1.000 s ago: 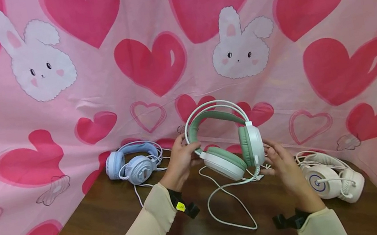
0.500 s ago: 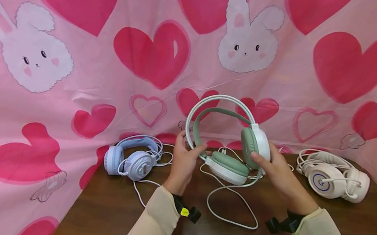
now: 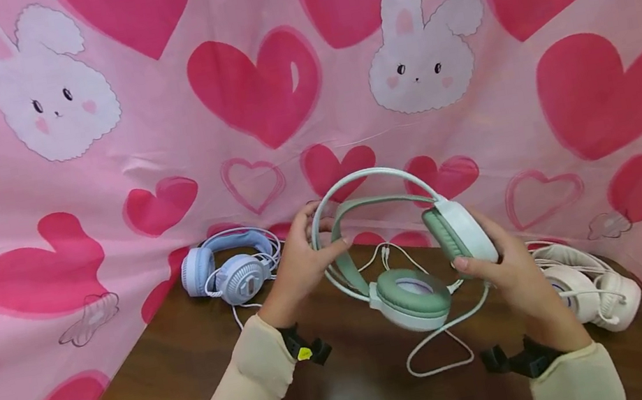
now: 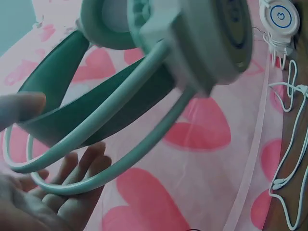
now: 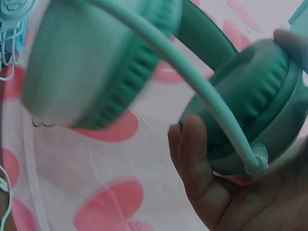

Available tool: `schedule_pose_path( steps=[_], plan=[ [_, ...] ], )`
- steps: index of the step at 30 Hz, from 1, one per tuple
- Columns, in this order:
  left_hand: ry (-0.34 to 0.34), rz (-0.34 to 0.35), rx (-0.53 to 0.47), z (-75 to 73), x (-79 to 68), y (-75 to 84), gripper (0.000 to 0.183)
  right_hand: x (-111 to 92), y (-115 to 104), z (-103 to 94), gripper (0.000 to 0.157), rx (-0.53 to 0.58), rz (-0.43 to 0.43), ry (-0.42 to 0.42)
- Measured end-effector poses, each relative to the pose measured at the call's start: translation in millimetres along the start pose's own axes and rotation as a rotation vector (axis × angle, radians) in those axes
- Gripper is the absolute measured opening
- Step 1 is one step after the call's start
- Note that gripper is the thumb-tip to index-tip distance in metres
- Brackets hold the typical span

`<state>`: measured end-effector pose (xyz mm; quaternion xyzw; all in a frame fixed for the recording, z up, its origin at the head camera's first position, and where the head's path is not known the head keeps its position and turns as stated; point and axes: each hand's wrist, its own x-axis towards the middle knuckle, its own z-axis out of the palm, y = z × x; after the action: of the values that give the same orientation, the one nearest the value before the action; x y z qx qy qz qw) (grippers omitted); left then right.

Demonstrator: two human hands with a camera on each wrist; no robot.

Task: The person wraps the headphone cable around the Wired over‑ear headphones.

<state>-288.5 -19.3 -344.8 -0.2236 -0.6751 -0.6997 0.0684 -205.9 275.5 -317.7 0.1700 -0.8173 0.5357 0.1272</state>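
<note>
Green-padded headphones (image 3: 414, 296) hang tilted, left fingers (image 3: 336, 249) curled round the headband (image 3: 373, 170), right fingers (image 3: 479, 268) gripping one earcup (image 3: 468, 232).

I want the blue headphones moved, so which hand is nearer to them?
The left hand. It is just right of the blue headphones in the head view, holding one side of the green-and-white headphones; the right hand is farther off, holding their other side.
</note>
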Motion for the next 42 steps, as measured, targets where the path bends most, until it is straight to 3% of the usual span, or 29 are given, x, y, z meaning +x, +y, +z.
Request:
schedule_pose_path(
  steps=[6,11,13,16,19,22,30,34,38,42],
  plan=[
    [-0.168,0.050,0.059,-11.3,3.2,11.7,0.067,5,-9,-14.1,0.076,-0.148,-0.046,-0.099],
    [-0.393,0.077,0.170,-23.9,0.7,18.6,0.077,3,-14,-14.7,0.084,-0.228,-0.035,-0.185],
    [-0.457,0.122,0.226,-28.0,-1.6,21.0,0.080,0,-16,-13.4,0.087,-0.252,-0.023,-0.213],
    [-0.487,0.242,0.342,-30.0,-4.0,24.5,0.079,-3,-20,-11.5,0.090,-0.280,-0.012,-0.238],
    [-0.460,0.362,0.414,-27.4,-3.7,27.2,0.076,-4,-25,-10.9,0.092,-0.301,-0.011,-0.244],
    [-0.406,0.423,0.392,-22.8,-4.2,28.1,0.073,-4,-29,-10.9,0.092,-0.286,-0.004,-0.229],
    [-0.060,0.463,0.177,-12.0,-20.9,33.6,0.046,-2,-22,-0.3,0.081,-0.040,-0.029,-0.186],
    [0.042,0.488,0.129,-6.4,-30.9,49.8,0.037,-2,-18,4.3,0.068,0.066,0.022,-0.054],
    [0.080,0.505,0.154,-0.6,-38.5,67.6,0.030,-4,-14,6.0,0.057,0.015,0.051,0.072],
    [0.103,0.499,0.188,2.7,-41.4,72.9,0.027,-7,-13,4.9,0.054,-0.132,0.068,0.105]
  ],
)
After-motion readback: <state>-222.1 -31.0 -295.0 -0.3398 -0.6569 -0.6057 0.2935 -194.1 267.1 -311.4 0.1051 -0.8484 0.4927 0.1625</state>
